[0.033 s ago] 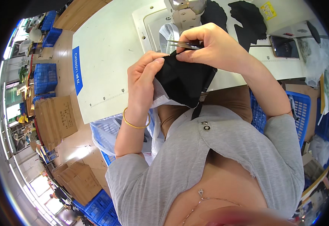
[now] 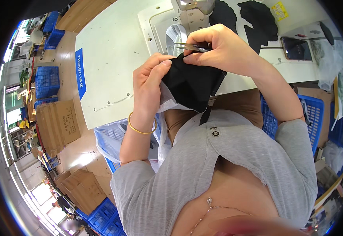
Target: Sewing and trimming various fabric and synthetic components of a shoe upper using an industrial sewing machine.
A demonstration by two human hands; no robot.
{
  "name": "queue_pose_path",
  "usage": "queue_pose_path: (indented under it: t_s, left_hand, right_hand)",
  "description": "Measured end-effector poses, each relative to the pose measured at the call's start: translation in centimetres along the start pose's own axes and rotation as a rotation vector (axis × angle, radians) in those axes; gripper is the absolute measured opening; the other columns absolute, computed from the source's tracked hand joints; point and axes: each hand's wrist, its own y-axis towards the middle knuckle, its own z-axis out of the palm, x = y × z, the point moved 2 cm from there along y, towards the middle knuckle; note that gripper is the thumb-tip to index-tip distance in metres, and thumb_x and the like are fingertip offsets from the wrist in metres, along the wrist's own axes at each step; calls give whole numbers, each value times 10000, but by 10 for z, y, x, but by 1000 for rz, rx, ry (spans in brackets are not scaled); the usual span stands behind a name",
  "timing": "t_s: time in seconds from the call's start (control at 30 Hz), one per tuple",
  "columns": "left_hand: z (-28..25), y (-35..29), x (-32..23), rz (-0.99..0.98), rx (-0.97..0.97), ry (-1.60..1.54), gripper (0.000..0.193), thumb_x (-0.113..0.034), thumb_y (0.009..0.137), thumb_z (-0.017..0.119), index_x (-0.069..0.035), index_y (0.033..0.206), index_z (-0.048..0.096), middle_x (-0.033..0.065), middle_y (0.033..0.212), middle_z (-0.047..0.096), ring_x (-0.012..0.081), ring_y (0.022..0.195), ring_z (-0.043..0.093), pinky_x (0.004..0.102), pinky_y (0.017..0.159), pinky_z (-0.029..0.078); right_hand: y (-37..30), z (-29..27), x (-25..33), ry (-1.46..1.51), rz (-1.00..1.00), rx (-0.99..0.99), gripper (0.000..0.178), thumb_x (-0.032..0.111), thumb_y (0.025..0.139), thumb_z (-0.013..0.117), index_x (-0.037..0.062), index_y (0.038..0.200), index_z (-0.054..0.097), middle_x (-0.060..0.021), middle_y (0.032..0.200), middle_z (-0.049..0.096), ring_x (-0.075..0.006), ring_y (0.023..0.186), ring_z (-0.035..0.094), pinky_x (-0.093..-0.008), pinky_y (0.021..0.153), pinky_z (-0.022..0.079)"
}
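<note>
A piece of black fabric [image 2: 197, 84] is stretched between my two hands above the table's near edge, its lower corner hanging over my lap. My left hand [image 2: 152, 74] is closed, pinching the upper left edge of the fabric between thumb and fingers. With thumb and forefinger my right hand [image 2: 212, 49] grips the top edge close by. Tucked in that same hand are metal thread snips [image 2: 191, 47], blades pointing left. A pale lining or cloth [image 2: 167, 94] shows under the fabric's left side. Behind the hands, a whitish strip of material [image 2: 175, 37] lies at the sewing machine's base.
The sewing machine head [image 2: 195, 15] stands just beyond my hands on the white table [image 2: 108, 70]. More black fabric pieces [image 2: 260, 23] lie at the back right, near a phone [image 2: 296, 48]. Blue baskets [image 2: 312, 118] and a plastic-lined bin [image 2: 108, 137] flank my lap. Cardboard boxes [image 2: 57, 126] stand leftward.
</note>
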Motion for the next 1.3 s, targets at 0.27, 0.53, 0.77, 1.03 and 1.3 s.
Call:
queue_pose_path:
  t_s: [0.27, 0.53, 0.77, 1.03, 1.3]
  left_hand:
    - [3, -2, -1, 55, -24, 145, 115, -58, 890, 638, 47, 917, 676, -22, 810, 596, 47, 765, 511, 195, 708, 407]
    - [3, -5, -3, 170, -47, 323, 99, -62, 872, 701, 30, 902, 681, -16, 780, 590, 55, 741, 509, 197, 690, 409]
    - [3, -9, -2, 235, -81, 336, 86, -29, 864, 706, 39, 908, 677, 2, 790, 585, 68, 740, 505, 201, 687, 405]
    - [3, -12, -6, 260, -99, 419, 88, -30, 862, 708, 38, 910, 680, 10, 789, 584, 74, 744, 508, 202, 685, 407]
    - [4, -10, -10, 286, -95, 423, 82, -26, 857, 708, 35, 906, 684, 26, 791, 597, 83, 745, 527, 211, 684, 416]
  right_hand:
    - [1, 1, -2, 18, -31, -11, 211, 161, 778, 705, -29, 866, 674, -116, 703, 635, -172, 655, 570, -312, 647, 451]
    - [-13, -11, -1, 73, -10, -38, 189, 136, 788, 723, -24, 867, 660, -61, 677, 602, -119, 643, 509, -284, 607, 411]
    - [-26, -4, -12, 233, 35, -307, 166, 136, 824, 745, 3, 887, 667, -5, 727, 610, -65, 707, 506, -245, 642, 419]
    - [-28, -3, -11, 238, 136, -303, 139, 113, 835, 735, -5, 857, 665, -16, 771, 639, -81, 758, 561, -252, 721, 473]
    - [-26, 1, -11, 264, 121, -344, 129, 90, 836, 725, -17, 887, 674, -26, 824, 652, -91, 796, 594, -251, 751, 488]
